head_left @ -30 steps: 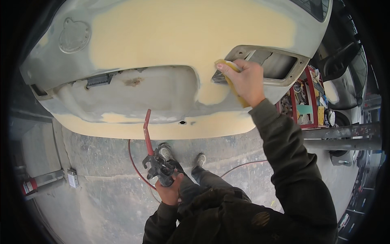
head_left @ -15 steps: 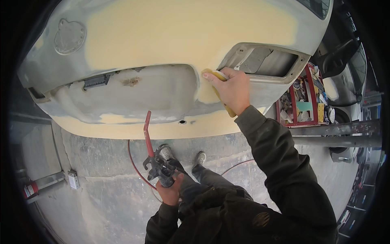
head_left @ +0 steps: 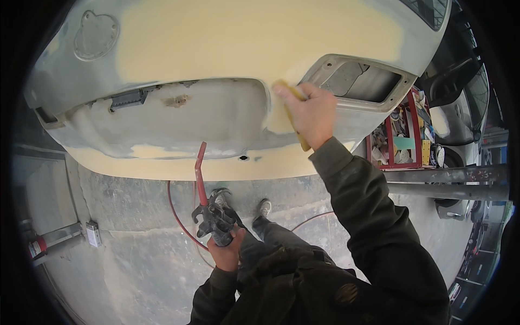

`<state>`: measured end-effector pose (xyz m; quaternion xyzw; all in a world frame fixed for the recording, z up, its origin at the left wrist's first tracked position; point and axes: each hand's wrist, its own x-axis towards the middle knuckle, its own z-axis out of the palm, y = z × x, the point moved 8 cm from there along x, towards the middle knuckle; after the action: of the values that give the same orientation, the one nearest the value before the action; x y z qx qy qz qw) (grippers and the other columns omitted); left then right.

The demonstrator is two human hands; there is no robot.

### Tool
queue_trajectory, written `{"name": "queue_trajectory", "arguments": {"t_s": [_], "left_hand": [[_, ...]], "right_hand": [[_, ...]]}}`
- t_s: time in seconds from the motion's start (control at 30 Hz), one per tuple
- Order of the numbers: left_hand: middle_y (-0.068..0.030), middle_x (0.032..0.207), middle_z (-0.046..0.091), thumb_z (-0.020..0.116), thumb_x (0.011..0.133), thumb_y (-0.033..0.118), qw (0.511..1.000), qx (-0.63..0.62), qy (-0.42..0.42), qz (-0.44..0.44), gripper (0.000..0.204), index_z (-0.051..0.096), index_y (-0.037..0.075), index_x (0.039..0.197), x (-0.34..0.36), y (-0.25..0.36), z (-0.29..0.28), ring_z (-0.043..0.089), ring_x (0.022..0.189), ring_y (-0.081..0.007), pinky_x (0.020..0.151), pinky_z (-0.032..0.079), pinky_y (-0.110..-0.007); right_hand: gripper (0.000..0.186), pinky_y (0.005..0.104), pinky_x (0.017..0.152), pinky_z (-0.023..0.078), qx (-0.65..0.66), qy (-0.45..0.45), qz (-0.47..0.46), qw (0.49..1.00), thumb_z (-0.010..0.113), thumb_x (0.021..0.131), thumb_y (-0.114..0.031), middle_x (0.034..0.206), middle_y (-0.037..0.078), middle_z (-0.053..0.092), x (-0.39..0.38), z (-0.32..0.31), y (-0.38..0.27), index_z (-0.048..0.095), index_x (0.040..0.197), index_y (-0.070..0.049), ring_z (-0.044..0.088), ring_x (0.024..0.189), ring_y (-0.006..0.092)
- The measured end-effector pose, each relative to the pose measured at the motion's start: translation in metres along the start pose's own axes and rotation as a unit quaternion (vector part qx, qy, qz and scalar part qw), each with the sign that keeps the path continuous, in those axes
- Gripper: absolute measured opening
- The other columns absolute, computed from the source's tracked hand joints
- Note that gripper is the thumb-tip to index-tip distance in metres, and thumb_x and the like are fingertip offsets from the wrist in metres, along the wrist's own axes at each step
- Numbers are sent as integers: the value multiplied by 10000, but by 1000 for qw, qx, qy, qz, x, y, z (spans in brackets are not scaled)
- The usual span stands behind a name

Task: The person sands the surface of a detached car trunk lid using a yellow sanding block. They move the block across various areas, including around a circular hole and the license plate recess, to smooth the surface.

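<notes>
- Holds a yellow pad [head_left: 300,135] in the right hand [head_left: 315,115], thumb and fingers clamped around its upper part; shows blur at the fingertips.
- Sets it on the strip of cream filler [head_left: 244,49] between the grey recess [head_left: 222,116] and the lamp opening [head_left: 379,84], toward the right edge of the car panel [head_left: 62,78]; appears to touch there, but cannot tell how flatly.
- Grips an air gun [head_left: 215,223] in the left hand [head_left: 227,253], fingers wrapped around the black body; points the red nozzle up toward the panel's lower edge, well apart from the pad. Cannot tell about pressure on the trigger.
- Shows as done: filler spread across the panel's middle and along its lower edge, looking smooth and matt, fading softly into grey toward the left and right edges.
- Looks less finished along the lower edge, patchy in cream and grey near a small hole [head_left: 243,158].
- Seems to leave, as a judgement, more smoothing on the strip and the lower edge; cannot tell the true finish by sight.
- Shows no lamp in the lamp opening, and a brown stain [head_left: 177,101] inside the recess.
- Includes a red cart [head_left: 416,130] beyond the panel's right edge and a red hose [head_left: 171,199] on the floor [head_left: 146,265] below its lower edge.
</notes>
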<state>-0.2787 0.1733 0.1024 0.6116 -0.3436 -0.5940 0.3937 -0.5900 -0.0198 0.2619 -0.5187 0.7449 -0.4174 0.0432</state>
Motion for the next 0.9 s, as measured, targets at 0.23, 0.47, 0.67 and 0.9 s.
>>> {"name": "queue_trajectory", "arguments": {"t_s": [0.23, 0.47, 0.67, 0.9], "left_hand": [[53, 669, 553, 780, 815, -31, 999, 23, -7, 22, 231, 683, -1, 1023, 1, -11, -4, 506, 525, -46, 503, 351, -222], [15, 794, 639, 813, 805, -12, 1000, 5, -9, -29, 186, 647, 18, 884, -4, -10, -4, 561, 678, -70, 654, 435, -250], [35, 735, 589, 805, 813, -6, 1000, 4, -14, -7, 202, 653, 12, 944, 2, -12, 0, 533, 605, -58, 577, 396, -236], [54, 667, 532, 793, 825, -4, 998, 17, -31, 45, 228, 668, 2, 1015, 1, -2, 3, 500, 516, -46, 494, 352, -219]], "right_hand": [[468, 382, 497, 417, 69, 34, 5, 997, 844, 788, -432, 509, 131, 518, 12, -3, 3, 684, 684, -5, 425, 460, 285], [419, 394, 514, 456, 43, 44, -10, 998, 819, 807, -441, 559, 127, 610, 2, -1, -8, 739, 748, -34, 561, 492, 308], [426, 364, 521, 439, 13, 49, -11, 999, 828, 812, -422, 540, 130, 550, 9, -2, -19, 724, 751, -14, 505, 492, 208], [362, 372, 512, 438, -10, 33, -59, 998, 815, 830, -370, 563, 99, 582, 14, -7, -27, 715, 765, -29, 506, 475, 247]]}}
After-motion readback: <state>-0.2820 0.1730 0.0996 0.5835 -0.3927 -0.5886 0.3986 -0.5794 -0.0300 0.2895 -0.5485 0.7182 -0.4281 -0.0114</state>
